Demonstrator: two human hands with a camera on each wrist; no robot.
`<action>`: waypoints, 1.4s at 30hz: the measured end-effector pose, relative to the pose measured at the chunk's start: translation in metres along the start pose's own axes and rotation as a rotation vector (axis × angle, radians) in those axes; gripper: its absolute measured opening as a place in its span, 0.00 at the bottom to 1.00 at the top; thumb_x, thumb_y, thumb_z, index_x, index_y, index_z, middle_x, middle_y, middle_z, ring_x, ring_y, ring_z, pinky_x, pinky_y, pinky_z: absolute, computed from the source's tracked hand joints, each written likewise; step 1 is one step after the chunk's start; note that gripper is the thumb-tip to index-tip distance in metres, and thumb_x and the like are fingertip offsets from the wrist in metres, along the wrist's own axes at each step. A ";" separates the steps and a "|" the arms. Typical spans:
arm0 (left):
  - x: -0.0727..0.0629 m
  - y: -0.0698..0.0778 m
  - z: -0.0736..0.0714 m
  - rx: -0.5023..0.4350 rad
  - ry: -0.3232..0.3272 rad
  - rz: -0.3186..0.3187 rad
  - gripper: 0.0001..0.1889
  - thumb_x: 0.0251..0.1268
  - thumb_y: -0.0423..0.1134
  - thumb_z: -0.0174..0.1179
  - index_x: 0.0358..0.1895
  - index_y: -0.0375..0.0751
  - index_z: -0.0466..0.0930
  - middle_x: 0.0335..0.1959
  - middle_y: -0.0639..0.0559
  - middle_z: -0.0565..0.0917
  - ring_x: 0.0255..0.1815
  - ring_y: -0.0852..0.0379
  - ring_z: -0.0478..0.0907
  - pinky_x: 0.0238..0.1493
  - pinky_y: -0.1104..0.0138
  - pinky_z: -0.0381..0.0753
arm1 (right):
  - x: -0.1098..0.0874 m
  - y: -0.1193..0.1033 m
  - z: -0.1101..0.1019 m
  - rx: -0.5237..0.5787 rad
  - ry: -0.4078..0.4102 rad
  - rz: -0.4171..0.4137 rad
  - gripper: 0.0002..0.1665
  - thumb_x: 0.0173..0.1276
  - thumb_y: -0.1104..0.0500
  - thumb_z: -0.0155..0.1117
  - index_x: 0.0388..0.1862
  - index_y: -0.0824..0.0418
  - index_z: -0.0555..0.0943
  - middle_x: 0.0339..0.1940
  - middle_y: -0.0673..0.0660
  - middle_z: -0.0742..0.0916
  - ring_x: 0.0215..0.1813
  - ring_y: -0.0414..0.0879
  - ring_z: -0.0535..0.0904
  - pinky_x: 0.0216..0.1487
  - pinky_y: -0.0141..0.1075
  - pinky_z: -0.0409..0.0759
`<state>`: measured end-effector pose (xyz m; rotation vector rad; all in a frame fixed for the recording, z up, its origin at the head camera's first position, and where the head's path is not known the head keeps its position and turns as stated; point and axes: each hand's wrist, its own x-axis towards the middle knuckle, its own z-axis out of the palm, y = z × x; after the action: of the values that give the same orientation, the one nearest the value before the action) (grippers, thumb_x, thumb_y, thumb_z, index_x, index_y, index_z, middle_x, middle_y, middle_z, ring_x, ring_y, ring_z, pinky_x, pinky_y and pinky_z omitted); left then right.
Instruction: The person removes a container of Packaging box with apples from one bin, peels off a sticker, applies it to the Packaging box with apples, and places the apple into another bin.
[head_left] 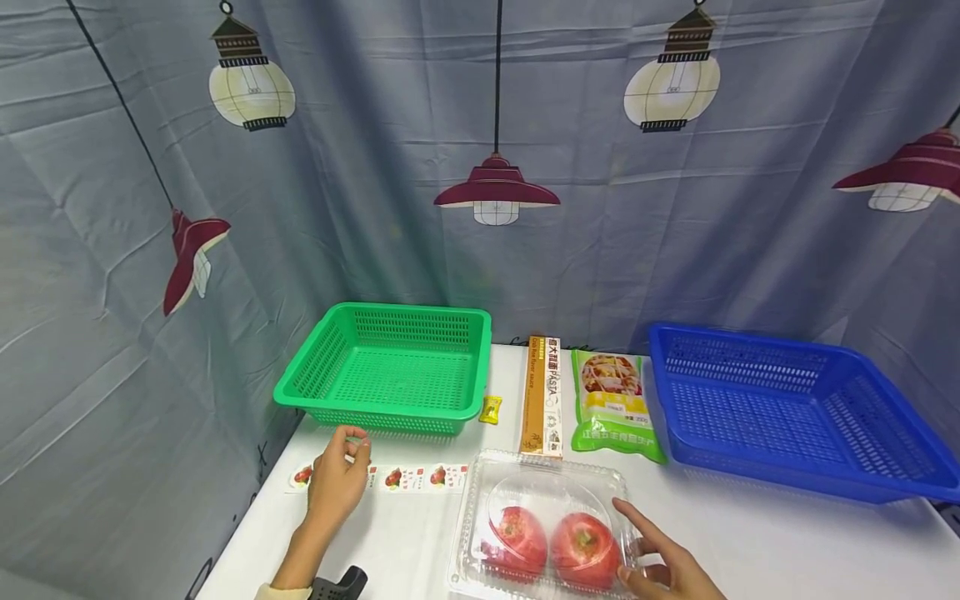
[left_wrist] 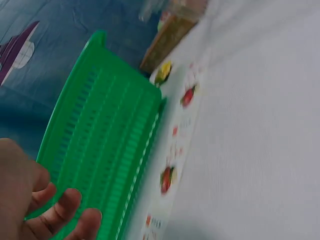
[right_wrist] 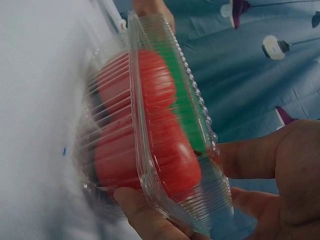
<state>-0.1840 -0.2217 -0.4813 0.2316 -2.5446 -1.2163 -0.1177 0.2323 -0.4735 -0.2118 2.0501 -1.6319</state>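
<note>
The clear container [head_left: 543, 498], with two red apples inside, sat on the white table [head_left: 750, 550], its right side gripped by the right hand [head_left: 663, 562]. The pasta box [head_left: 542, 396] and green packet [head_left: 613, 402] stood just beyond it. The left hand [head_left: 339, 477], loosely curled around nothing visible, covered part of the sticker strip [head_left: 408, 478] before the green basket [head_left: 405, 375].

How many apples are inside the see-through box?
2. One apple is on the left inside the clear box; the other apple is beside it, nearer the right hand. No more show in there.
</note>
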 end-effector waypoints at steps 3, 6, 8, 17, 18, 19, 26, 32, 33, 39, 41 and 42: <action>-0.004 -0.010 -0.014 0.161 0.021 -0.014 0.12 0.70 0.40 0.57 0.51 0.38 0.77 0.31 0.48 0.81 0.22 0.53 0.75 0.19 0.63 0.70 | 0.000 0.000 0.000 0.021 0.001 0.006 0.48 0.71 0.57 0.63 0.78 0.62 0.45 0.49 0.68 0.75 0.37 0.56 0.82 0.36 0.45 0.83; -0.008 -0.022 -0.028 0.322 0.042 -0.054 0.16 0.65 0.41 0.60 0.51 0.35 0.78 0.38 0.38 0.78 0.36 0.40 0.73 0.26 0.54 0.72 | 0.000 0.000 0.001 0.029 0.007 0.000 0.48 0.71 0.57 0.63 0.79 0.63 0.45 0.49 0.69 0.75 0.38 0.57 0.82 0.37 0.46 0.83; -0.010 -0.029 -0.036 0.412 0.030 -0.101 0.22 0.63 0.43 0.61 0.55 0.31 0.74 0.44 0.28 0.73 0.43 0.29 0.68 0.32 0.45 0.71 | 0.000 0.000 0.001 0.025 0.015 0.001 0.48 0.71 0.57 0.63 0.79 0.63 0.45 0.50 0.69 0.75 0.38 0.57 0.82 0.37 0.47 0.83; -0.011 -0.052 -0.046 0.516 -0.066 -0.245 0.32 0.63 0.48 0.60 0.61 0.24 0.66 0.53 0.13 0.62 0.52 0.15 0.57 0.46 0.27 0.58 | 0.001 0.001 0.001 0.017 0.025 0.026 0.48 0.71 0.56 0.63 0.79 0.63 0.45 0.50 0.69 0.75 0.38 0.56 0.81 0.38 0.49 0.82; -0.011 -0.053 -0.045 0.515 -0.052 -0.236 0.31 0.62 0.47 0.62 0.60 0.25 0.68 0.52 0.14 0.64 0.52 0.15 0.58 0.46 0.27 0.59 | 0.001 0.001 0.001 0.017 0.023 0.022 0.48 0.71 0.56 0.62 0.79 0.63 0.45 0.51 0.69 0.75 0.38 0.56 0.81 0.38 0.49 0.82; -0.011 -0.054 -0.045 0.513 -0.032 -0.226 0.30 0.61 0.46 0.63 0.59 0.25 0.70 0.51 0.15 0.66 0.50 0.16 0.60 0.45 0.28 0.60 | 0.001 0.001 0.001 0.017 0.022 0.019 0.48 0.71 0.56 0.63 0.79 0.64 0.45 0.51 0.69 0.75 0.38 0.56 0.81 0.38 0.49 0.82; -0.004 -0.055 -0.040 0.444 0.099 -0.182 0.24 0.52 0.32 0.67 0.55 0.34 0.76 0.41 0.29 0.78 0.44 0.24 0.70 0.36 0.35 0.69 | 0.002 0.003 0.002 0.001 0.033 0.012 0.48 0.71 0.56 0.63 0.78 0.64 0.46 0.50 0.68 0.76 0.38 0.55 0.81 0.38 0.48 0.82; -0.002 -0.046 -0.048 0.354 0.107 -0.166 0.13 0.59 0.31 0.61 0.47 0.34 0.82 0.30 0.44 0.82 0.33 0.36 0.77 0.24 0.49 0.70 | 0.003 0.002 0.002 0.014 0.039 0.034 0.48 0.71 0.56 0.63 0.79 0.63 0.46 0.52 0.69 0.75 0.39 0.56 0.81 0.39 0.50 0.82; -0.002 -0.043 -0.050 0.340 0.123 -0.142 0.10 0.60 0.31 0.61 0.44 0.33 0.82 0.30 0.44 0.81 0.32 0.37 0.77 0.24 0.50 0.70 | 0.003 0.001 0.002 0.011 0.039 0.035 0.48 0.71 0.56 0.63 0.79 0.63 0.46 0.52 0.69 0.75 0.39 0.56 0.81 0.39 0.50 0.82; 0.004 -0.007 -0.061 0.219 0.235 0.067 0.07 0.64 0.31 0.61 0.41 0.29 0.81 0.35 0.36 0.82 0.36 0.37 0.79 0.35 0.46 0.73 | 0.003 0.000 0.002 -0.013 0.054 0.056 0.48 0.71 0.55 0.63 0.79 0.62 0.47 0.52 0.69 0.76 0.39 0.55 0.81 0.39 0.50 0.82; 0.005 0.007 -0.064 0.167 0.257 0.113 0.06 0.65 0.30 0.62 0.42 0.30 0.80 0.35 0.36 0.83 0.37 0.38 0.81 0.37 0.48 0.74 | 0.003 -0.001 0.002 -0.007 0.052 0.060 0.48 0.71 0.55 0.63 0.79 0.62 0.47 0.51 0.68 0.76 0.39 0.55 0.81 0.39 0.51 0.82; 0.005 0.015 -0.066 0.136 0.266 0.128 0.06 0.66 0.31 0.62 0.42 0.31 0.80 0.35 0.37 0.84 0.37 0.41 0.81 0.38 0.52 0.75 | 0.002 -0.001 0.002 -0.003 0.050 0.058 0.48 0.71 0.55 0.63 0.79 0.62 0.47 0.51 0.68 0.76 0.39 0.55 0.81 0.39 0.51 0.82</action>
<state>-0.1665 -0.2619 -0.4299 0.2399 -2.3717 -0.9013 -0.1188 0.2293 -0.4738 -0.1126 2.0768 -1.6143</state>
